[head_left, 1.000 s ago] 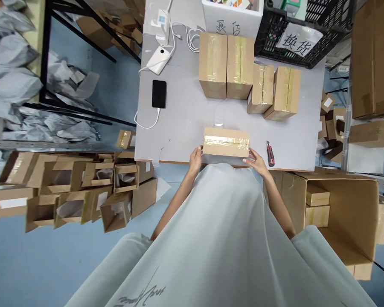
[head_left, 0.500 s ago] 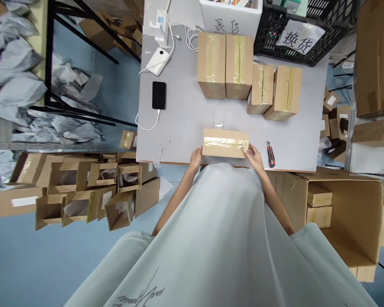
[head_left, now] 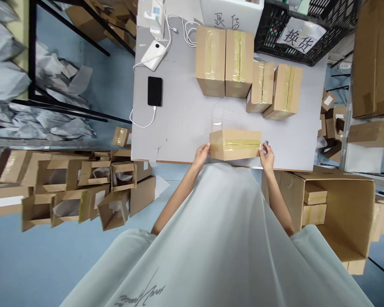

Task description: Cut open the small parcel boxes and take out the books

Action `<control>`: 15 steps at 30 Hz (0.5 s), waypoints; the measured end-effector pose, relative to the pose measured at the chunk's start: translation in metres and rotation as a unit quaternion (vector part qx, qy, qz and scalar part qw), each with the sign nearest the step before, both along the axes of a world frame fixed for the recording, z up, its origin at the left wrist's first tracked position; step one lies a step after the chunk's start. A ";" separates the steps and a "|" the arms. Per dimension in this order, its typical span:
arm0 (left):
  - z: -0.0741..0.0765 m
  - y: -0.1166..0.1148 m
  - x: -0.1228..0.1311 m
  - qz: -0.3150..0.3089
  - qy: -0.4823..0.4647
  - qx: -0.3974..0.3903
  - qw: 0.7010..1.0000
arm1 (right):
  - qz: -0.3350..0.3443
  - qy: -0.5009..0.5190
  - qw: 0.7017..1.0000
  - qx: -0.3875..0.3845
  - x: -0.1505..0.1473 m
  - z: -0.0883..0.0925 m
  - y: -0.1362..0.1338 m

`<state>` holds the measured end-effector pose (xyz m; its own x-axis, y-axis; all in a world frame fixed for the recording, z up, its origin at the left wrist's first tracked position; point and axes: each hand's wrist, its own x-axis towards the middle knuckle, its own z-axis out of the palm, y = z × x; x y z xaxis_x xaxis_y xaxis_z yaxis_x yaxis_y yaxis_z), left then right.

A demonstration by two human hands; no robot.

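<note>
A small taped cardboard box (head_left: 235, 145) lies lengthwise near the front edge of the grey table (head_left: 185, 119). My left hand (head_left: 202, 153) grips its left end and my right hand (head_left: 267, 155) grips its right end, fingers curled against the cardboard. Only the tip of a box cutter (head_left: 266, 142) shows above my right hand. A strip of clear tape or film (head_left: 218, 117) lies just behind the box. My pale apron hides the table edge below the box.
Several taped boxes (head_left: 224, 59) stand at the back of the table, with a black phone (head_left: 155, 91) on a cable, a white charger (head_left: 153, 55) and a black crate (head_left: 294, 25). A big open carton (head_left: 348, 213) stands at my right; opened boxes (head_left: 83, 187) litter the floor at left.
Both hands have shifted the small box to the right along the table's front edge. My right hand now covers the box cutter that lay in plain view before.
</note>
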<state>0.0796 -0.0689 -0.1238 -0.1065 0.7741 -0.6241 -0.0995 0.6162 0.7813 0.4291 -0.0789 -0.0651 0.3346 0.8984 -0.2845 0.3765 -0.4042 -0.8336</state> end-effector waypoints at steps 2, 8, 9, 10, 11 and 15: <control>0.010 0.000 0.006 -0.017 -0.021 0.012 1.000 | -0.010 -0.050 0.998 0.031 0.000 0.015 -0.002; 0.039 0.000 0.037 -0.043 -0.099 0.051 0.993 | 0.082 0.006 0.995 0.048 -0.032 0.061 -0.003; 0.043 0.000 0.042 -0.040 -0.099 0.055 0.993 | 0.083 0.001 0.995 0.051 -0.037 0.064 -0.002; 0.048 0.000 0.046 -0.034 -0.092 0.061 0.993 | 0.080 -0.005 0.995 0.052 -0.042 0.066 -0.001; 0.053 -0.001 0.049 -0.027 -0.080 0.070 0.994 | 0.075 -0.008 0.996 0.050 -0.045 0.068 0.000; 0.079 -0.004 0.041 -0.006 -0.033 0.127 0.991 | 0.091 0.031 0.994 0.045 -0.055 0.070 0.008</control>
